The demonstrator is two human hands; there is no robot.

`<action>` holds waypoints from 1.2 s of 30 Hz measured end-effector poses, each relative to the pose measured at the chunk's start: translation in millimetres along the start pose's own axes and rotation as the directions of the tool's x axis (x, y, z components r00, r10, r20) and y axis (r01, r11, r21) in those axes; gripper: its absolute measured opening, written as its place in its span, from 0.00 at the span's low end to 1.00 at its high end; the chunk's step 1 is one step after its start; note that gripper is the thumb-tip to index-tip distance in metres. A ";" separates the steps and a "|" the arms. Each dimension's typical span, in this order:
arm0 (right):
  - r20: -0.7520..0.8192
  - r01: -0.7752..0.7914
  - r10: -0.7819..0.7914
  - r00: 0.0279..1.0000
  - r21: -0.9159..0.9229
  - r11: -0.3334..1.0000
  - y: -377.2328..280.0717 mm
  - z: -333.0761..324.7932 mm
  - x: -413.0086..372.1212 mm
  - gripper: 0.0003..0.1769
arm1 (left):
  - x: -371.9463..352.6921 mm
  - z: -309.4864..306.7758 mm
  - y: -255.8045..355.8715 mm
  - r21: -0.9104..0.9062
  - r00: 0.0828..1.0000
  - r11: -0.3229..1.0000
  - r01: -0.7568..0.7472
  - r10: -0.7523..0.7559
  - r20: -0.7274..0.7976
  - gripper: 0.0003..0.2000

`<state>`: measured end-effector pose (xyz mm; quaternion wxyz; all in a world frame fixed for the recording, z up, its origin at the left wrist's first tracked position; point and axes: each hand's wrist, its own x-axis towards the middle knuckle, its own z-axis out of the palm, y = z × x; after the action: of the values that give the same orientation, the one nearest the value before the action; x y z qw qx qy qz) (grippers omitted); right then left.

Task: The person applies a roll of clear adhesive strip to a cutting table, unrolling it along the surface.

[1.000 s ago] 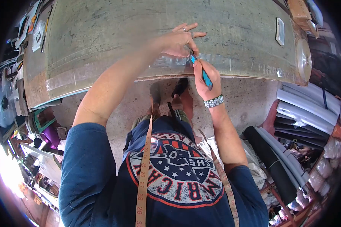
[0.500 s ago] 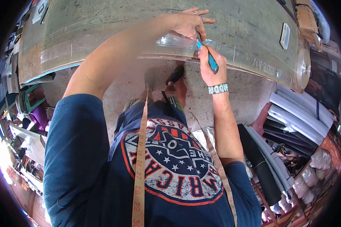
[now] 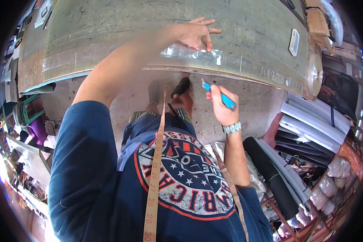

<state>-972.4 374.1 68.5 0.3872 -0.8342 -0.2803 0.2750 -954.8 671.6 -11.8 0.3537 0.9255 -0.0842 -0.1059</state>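
My right hand [image 3: 224,107] is closed around a blue utility knife [image 3: 228,101]. The knife points up and to the left, in front of the table's near edge and apart from it. My left hand [image 3: 195,35] rests on the greenish work table [image 3: 121,20] with its fingers spread. Its thumb and lower fingers touch a clear plastic strip [image 3: 181,51] that lies along the near edge; part of the strip is hidden by my blurred forearm. A yellow tape measure [image 3: 152,189] hangs down over my shirt on both sides.
On the table's right part lie a pale rectangular block [image 3: 294,42] and a roll of clear tape [image 3: 314,70] at the corner. Rolls of grey and white sheet material [image 3: 310,121] stand at the right. A cardboard box [image 3: 316,22] is behind them. Clutter lines the left side.
My right hand has drawn the utility knife back from the plastic strip, down toward my body and off the table edge. My left hand stays on the strip, fingers still spread.
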 end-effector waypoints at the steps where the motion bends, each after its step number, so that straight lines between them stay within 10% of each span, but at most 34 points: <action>1: -0.071 -0.008 0.016 0.997 0.115 0.993 3.8 -4.1 -3.5 0.18 | 0.4 0.4 -1.8 -0.023 1.000 1.000 -0.009 0.009 -0.001 0.22; 11: -0.242 0.028 0.281 0.929 0.802 0.597 39.1 -85.6 119.9 0.35 | -19.7 -7.0 -8.8 -0.051 0.977 0.999 0.013 -0.023 -0.214 0.24; 23: 0.303 -0.228 0.257 0.918 0.931 -0.284 63.2 -59.7 286.9 0.33 | -97.7 10.7 56.8 0.032 0.811 0.903 0.428 -0.368 -0.455 0.26; 26: 0.346 -0.369 0.137 0.928 0.900 0.233 46.1 -56.3 272.4 0.31 | -96.4 10.2 58.1 -0.041 0.796 0.913 0.405 -0.374 -0.476 0.21; 29: 0.161 0.186 -0.227 0.960 0.234 0.954 36.0 -24.0 223.3 0.19 | -98.5 6.9 56.1 -0.068 0.790 0.911 0.407 -0.388 -0.474 0.19; 31: 0.259 0.723 -0.685 0.681 -0.089 0.685 24.3 -10.2 199.8 0.24 | -97.7 8.2 56.1 -0.071 0.788 0.919 0.387 -0.370 -0.491 0.18; 36: 0.304 0.679 -0.609 0.732 -0.253 0.690 14.9 18.4 179.2 0.25 | -95.9 6.9 50.1 -0.065 0.776 0.927 0.369 -0.346 -0.527 0.20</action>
<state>-857.2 497.0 3.2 0.2760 -0.7048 -0.6367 0.1476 -1053.0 652.5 30.0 0.3171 0.9245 0.1913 0.0899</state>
